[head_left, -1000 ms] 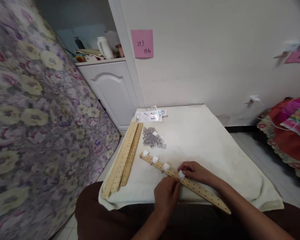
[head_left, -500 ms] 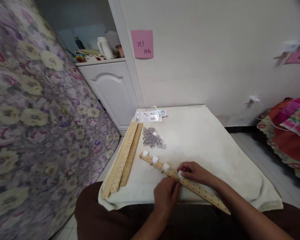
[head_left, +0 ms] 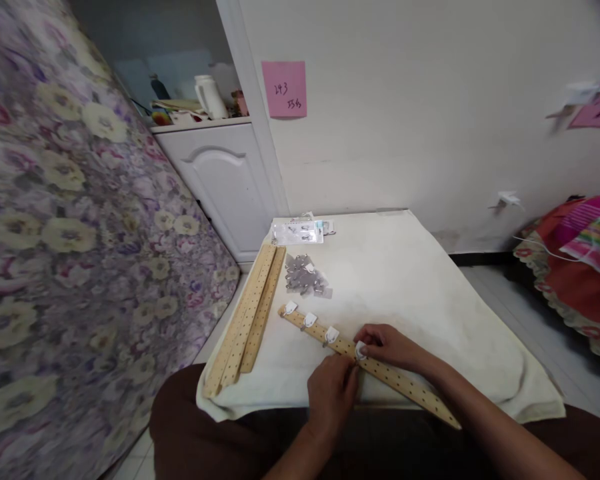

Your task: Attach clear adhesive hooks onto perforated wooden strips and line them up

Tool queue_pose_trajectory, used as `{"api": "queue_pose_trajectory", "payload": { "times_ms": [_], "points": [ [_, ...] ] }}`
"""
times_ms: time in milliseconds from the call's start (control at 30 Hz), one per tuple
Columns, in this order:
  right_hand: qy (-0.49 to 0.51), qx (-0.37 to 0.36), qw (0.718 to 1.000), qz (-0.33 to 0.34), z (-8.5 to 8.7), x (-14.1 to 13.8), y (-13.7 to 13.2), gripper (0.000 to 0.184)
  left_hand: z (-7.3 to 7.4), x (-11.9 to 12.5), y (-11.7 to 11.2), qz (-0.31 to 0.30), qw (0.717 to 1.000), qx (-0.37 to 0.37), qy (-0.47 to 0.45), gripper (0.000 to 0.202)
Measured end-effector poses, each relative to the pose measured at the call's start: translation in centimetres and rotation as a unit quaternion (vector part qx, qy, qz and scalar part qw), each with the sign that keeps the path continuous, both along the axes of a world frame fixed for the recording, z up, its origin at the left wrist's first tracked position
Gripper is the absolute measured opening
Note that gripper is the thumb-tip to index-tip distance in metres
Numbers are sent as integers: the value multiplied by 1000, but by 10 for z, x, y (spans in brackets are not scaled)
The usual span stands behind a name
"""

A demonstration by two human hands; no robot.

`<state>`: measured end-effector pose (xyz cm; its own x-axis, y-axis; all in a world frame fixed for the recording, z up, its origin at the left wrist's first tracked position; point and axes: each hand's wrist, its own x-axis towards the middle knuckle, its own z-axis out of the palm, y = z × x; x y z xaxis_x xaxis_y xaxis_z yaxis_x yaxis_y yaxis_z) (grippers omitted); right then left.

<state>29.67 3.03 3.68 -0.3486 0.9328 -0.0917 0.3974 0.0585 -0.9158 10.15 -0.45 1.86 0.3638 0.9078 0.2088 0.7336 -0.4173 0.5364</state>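
Note:
A long perforated wooden strip (head_left: pixel 405 385) lies diagonally on the white cloth-covered table (head_left: pixel 410 287). Three white hooks (head_left: pixel 309 321) sit in its upper-left part. My right hand (head_left: pixel 387 345) pinches a fourth white hook (head_left: pixel 361 351) against the strip. My left hand (head_left: pixel 331 393) rests on the near side of the strip just left of that hook, fingers curled against the wood.
Two more perforated strips (head_left: pixel 247 317) lie along the table's left edge. A clear bag of metal hooks (head_left: pixel 305 275) and flat packets (head_left: pixel 298 232) lie farther back. A floral mattress (head_left: pixel 70 233) leans on the left; a white cabinet (head_left: pixel 220 180) and wall stand behind.

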Motion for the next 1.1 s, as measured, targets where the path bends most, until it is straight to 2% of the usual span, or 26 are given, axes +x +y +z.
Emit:
{"api": "queue_pose_trajectory", "payload": {
  "times_ms": [233,600,833,1100],
  "points": [
    [2,3,1000,-13,-7,-2,1,17,-1,0,1,-4,1000,1,10,20],
    [-4,-10,999,-30,-4,-6,1,13,2,0,0,-4,1000,-2,9,17],
    [9,-41,998,-55,-4,-10,5,14,3,1,0,-6,1000,-4,18,17],
    [27,-81,996,-38,-7,-9,12,15,2,0,0,-11,1000,4,16,17]
  ]
}}
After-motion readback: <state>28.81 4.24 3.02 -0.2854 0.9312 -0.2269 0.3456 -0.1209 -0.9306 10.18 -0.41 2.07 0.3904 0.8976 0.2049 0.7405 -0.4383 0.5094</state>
